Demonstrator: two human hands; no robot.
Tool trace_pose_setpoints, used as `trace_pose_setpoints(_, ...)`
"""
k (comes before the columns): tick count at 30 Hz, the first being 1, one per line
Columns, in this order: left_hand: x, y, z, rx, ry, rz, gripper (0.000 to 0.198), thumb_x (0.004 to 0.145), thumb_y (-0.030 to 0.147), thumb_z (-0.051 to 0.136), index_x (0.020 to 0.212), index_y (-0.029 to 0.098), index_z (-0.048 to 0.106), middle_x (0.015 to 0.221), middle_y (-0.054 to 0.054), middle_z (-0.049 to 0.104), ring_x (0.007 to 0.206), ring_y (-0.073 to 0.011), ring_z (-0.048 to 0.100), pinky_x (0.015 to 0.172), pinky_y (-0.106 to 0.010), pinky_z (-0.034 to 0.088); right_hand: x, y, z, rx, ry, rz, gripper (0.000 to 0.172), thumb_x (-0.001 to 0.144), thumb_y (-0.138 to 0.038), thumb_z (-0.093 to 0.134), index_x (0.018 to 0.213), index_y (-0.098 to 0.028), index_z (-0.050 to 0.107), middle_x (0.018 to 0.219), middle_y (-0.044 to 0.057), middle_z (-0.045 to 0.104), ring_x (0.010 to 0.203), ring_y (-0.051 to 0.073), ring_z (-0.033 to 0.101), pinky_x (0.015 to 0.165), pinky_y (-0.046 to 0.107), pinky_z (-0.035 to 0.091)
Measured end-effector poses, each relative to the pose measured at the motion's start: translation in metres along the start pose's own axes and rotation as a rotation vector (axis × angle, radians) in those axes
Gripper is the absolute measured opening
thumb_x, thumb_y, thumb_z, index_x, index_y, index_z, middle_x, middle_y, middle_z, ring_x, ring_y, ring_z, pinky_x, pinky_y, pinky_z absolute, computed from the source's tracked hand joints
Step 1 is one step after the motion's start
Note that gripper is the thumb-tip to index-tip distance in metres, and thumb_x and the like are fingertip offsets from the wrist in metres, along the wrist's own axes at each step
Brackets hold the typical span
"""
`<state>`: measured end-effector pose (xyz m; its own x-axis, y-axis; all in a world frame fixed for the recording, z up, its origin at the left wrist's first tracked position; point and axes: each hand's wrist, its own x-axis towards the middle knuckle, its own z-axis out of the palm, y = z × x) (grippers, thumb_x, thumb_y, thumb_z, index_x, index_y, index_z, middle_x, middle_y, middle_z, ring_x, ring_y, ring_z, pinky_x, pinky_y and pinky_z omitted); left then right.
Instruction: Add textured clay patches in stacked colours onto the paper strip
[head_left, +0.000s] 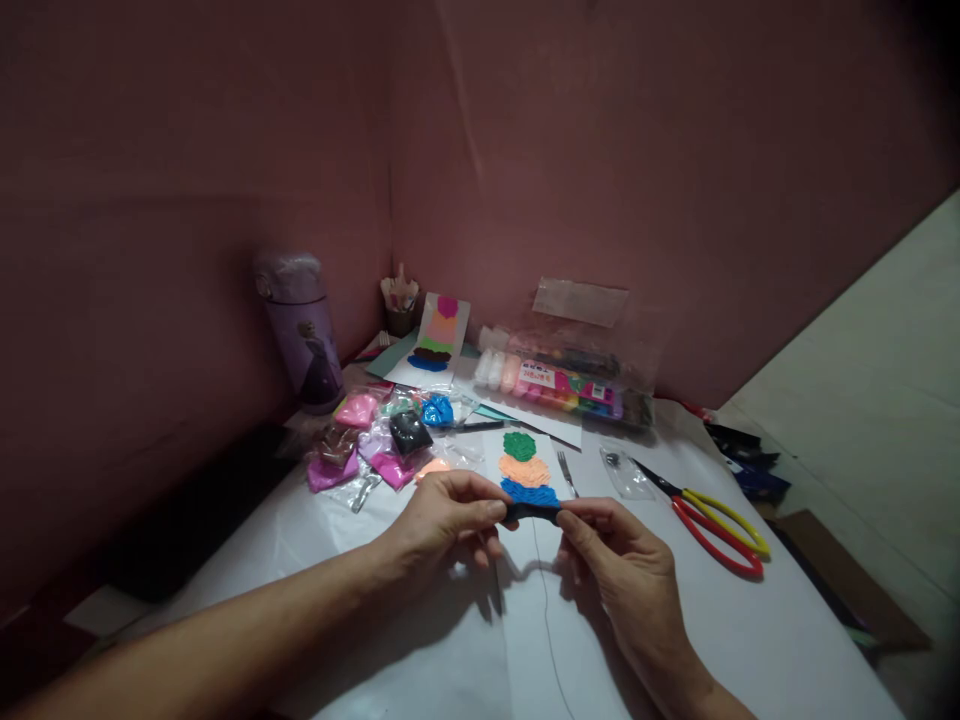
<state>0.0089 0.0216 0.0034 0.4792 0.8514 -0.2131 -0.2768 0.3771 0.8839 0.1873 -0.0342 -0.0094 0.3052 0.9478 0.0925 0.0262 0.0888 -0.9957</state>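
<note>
A strip of black clay (534, 513) is stretched between my two hands, above a narrow white paper. My left hand (454, 515) pinches its left end between thumb and fingers. At the other end, my right hand (619, 555) has its thumb and forefinger closed on the strip. Just beyond it, the white paper strip (523, 580) bears textured patches: green clay (519, 446), peach clay (525, 471) and blue clay (529, 492). A thin dark line runs down the paper toward me. The small fork (566, 470) lies just right of the patches.
Bagged clay packets (410, 432) lie at left near a purple bottle (304, 340). A card with coloured clay bands (439, 340) leans behind. Packaged clay tubes (562, 385) sit at the back. Red-and-yellow scissors (720, 530) and a small clear packet (626, 473) rest at right.
</note>
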Motion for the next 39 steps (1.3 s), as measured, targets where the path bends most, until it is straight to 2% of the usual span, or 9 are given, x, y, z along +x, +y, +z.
trace_pose_setpoints(6,-0.003,-0.007,0.005,0.101,-0.082,0.032,0.027,0.061,0.029,0.077,0.077,0.009,0.069,0.044,0.002,0.051,0.036,-0.0067,0.046,0.037,-0.018,0.037,-0.006,0.001,0.002,0.001,-0.054,0.054,0.018,0.07,-0.032,0.074,0.077,-0.016,0.068,0.046,-0.005,0.052,0.039,0.007,0.042,0.036,0.018,0.034)
trace_pose_setpoints(12,-0.003,-0.009,0.008,0.128,-0.112,0.003,0.043,0.059,0.03,0.078,0.097,0.012,0.068,0.065,0.001,0.058,0.042,-0.0074,0.052,0.042,-0.021,0.043,-0.014,-0.01,0.007,0.045,-0.181,-0.008,0.015,0.074,-0.03,0.07,0.081,-0.017,0.07,0.056,-0.001,0.06,0.044,0.01,0.051,0.042,0.022,0.044)
trace_pose_setpoints(17,-0.004,-0.009,0.01,0.14,-0.181,-0.035,0.04,0.061,0.039,0.075,0.082,0.007,0.063,0.06,-0.005,0.063,0.044,-0.0109,0.055,0.043,-0.023,0.045,-0.017,-0.011,0.008,0.009,-0.184,-0.057,0.017,0.075,-0.028,0.07,0.087,-0.018,0.067,0.063,0.001,0.065,0.054,0.015,0.059,0.05,0.024,0.048)
trace_pose_setpoints(23,-0.006,-0.005,0.015,0.184,-0.137,-0.03,0.035,0.063,0.039,0.074,0.074,0.009,0.06,0.05,0.0,0.058,0.036,-0.0087,0.05,0.036,-0.019,0.04,-0.015,-0.008,0.006,-0.079,-0.234,-0.102,0.011,0.078,-0.029,0.067,0.079,-0.018,0.064,0.061,0.0,0.061,0.053,0.013,0.056,0.048,0.023,0.046)
trace_pose_setpoints(25,-0.006,-0.004,0.016,0.181,-0.12,-0.031,0.033,0.063,0.038,0.073,0.071,0.01,0.059,0.048,0.001,0.056,0.034,-0.0086,0.049,0.034,-0.019,0.039,-0.014,-0.008,0.006,-0.095,-0.208,-0.119,0.011,0.076,-0.028,0.068,0.075,-0.018,0.064,0.061,0.0,0.06,0.053,0.013,0.055,0.048,0.022,0.045)
trace_pose_setpoints(29,-0.006,-0.004,0.014,0.121,-0.048,0.015,0.03,0.065,0.036,0.072,0.07,0.01,0.058,0.052,0.001,0.057,0.034,-0.0084,0.05,0.032,-0.018,0.039,-0.01,-0.009,0.004,-0.074,-0.042,-0.09,0.014,0.073,-0.028,0.07,0.07,-0.018,0.061,0.053,-0.003,0.054,0.046,0.011,0.049,0.045,0.022,0.042)
trace_pose_setpoints(33,-0.005,-0.004,0.009,0.063,-0.079,0.051,0.027,0.069,0.032,0.071,0.078,0.009,0.06,0.062,-0.003,0.063,0.04,-0.0096,0.056,0.036,-0.018,0.044,-0.005,-0.007,0.003,-0.046,0.026,-0.028,0.018,0.074,-0.032,0.07,0.073,-0.017,0.06,0.049,-0.003,0.054,0.043,0.011,0.048,0.042,0.022,0.042)
trace_pose_setpoints(37,-0.004,-0.005,0.007,0.054,-0.133,0.043,0.041,0.067,0.031,0.073,0.099,0.01,0.06,0.066,-0.006,0.066,0.043,-0.0131,0.06,0.038,-0.02,0.047,-0.008,-0.006,0.005,-0.031,-0.061,0.045,0.022,0.076,-0.037,0.068,0.079,-0.016,0.061,0.051,-0.002,0.055,0.041,0.011,0.048,0.036,0.022,0.041)
trace_pose_setpoints(39,-0.004,-0.007,0.008,0.065,-0.136,0.02,0.047,0.065,0.033,0.075,0.104,0.011,0.058,0.065,-0.006,0.067,0.043,-0.0143,0.061,0.037,-0.021,0.047,-0.012,-0.006,0.005,-0.026,-0.119,0.022,0.021,0.078,-0.036,0.066,0.081,-0.016,0.062,0.053,-0.001,0.056,0.044,0.012,0.051,0.039,0.022,0.043)
